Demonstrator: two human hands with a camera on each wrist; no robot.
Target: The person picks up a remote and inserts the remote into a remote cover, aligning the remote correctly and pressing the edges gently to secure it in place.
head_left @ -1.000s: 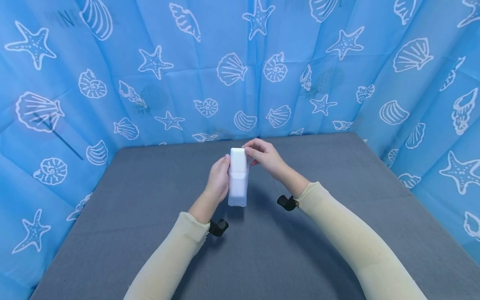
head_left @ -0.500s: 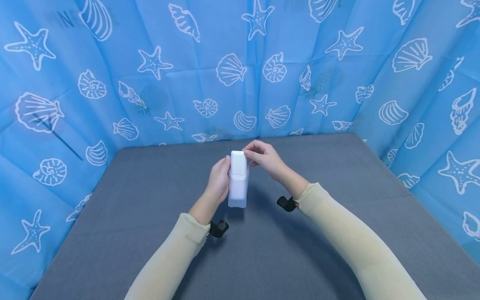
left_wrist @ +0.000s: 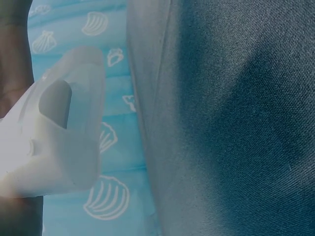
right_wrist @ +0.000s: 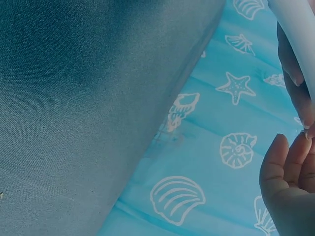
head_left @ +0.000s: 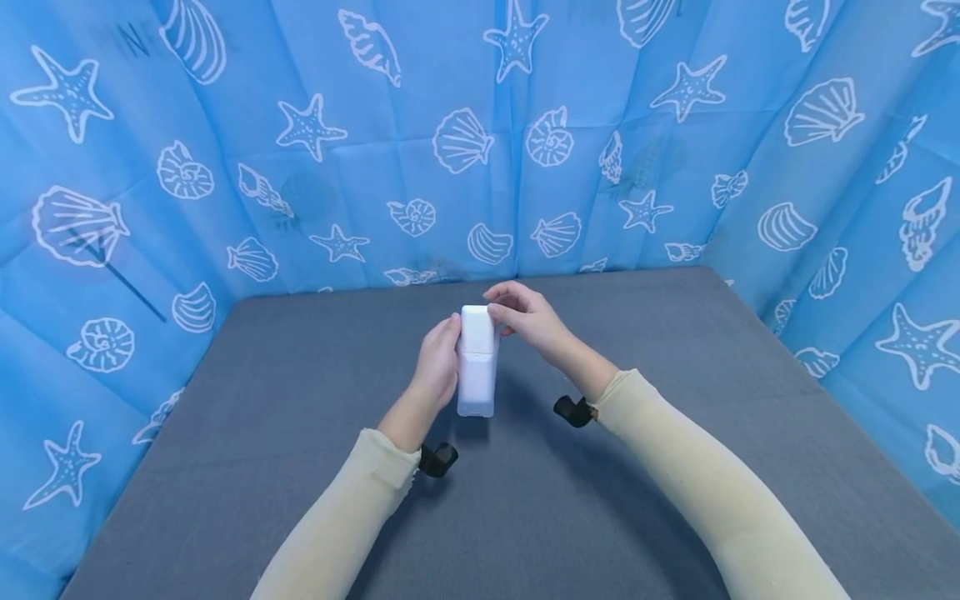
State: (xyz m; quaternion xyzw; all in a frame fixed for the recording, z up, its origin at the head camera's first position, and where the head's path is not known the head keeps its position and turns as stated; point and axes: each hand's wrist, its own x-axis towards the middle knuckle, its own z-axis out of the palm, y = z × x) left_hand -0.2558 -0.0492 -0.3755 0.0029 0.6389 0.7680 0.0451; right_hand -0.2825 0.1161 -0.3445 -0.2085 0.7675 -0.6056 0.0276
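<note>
A narrow white plastic case (head_left: pixel 477 375) stands over the middle of the grey table, its long side pointing away from me. It has a white upper end and a seam across the face; a clear, frosted outer part (left_wrist: pixel 86 93) shows in the left wrist view. My left hand (head_left: pixel 437 358) grips its left side, thumb along the edge and fingers hidden behind. At the upper right corner my right hand (head_left: pixel 528 317) pinches the case, thumb on the edge. Bent fingers of that hand (right_wrist: pixel 288 169) show in the right wrist view, close to the left hand's fingertips.
The grey cloth-covered table (head_left: pixel 300 400) spreads around both arms. Behind it and along the sides hangs a blue curtain (head_left: pixel 405 167) printed with white shells and starfish. Black camera mounts (head_left: pixel 437 459) sit at both wrists.
The white upper end and the seam have moved slightly down toward me. The clear strip at the case's near end has become narrower. Both hands keep nearly the same place.
</note>
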